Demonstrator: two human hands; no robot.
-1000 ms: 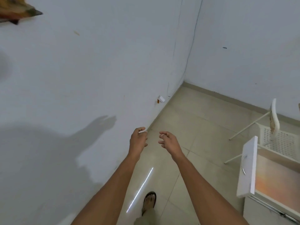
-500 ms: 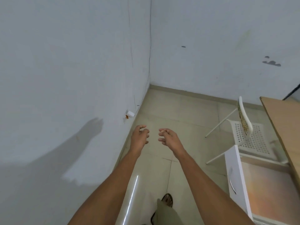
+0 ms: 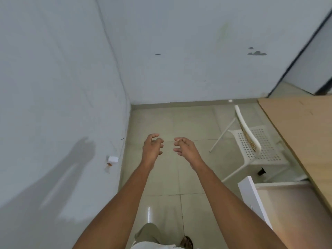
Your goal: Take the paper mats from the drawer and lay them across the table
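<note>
My left hand [image 3: 152,147] and my right hand [image 3: 186,149] are held out in front of me over the tiled floor, a little apart, fingers loosely curled, with nothing in either. At the lower right a white drawer [image 3: 251,196] stands pulled out from under the wooden table [image 3: 301,126]. Its inside looks pale orange; no paper mats can be made out in it. Both hands are well left of the drawer and the table.
A white perforated plastic chair [image 3: 255,146] stands at the table's near edge, right of my hands. White walls close the left and far sides. A small white box [image 3: 112,159] is fixed low on the left wall. My leg and sandalled foot [image 3: 186,242] show at the bottom.
The view has swung to the right: the room corner moved left, and the table, chair and drawer came further into view. Both hands stayed out front, empty.
</note>
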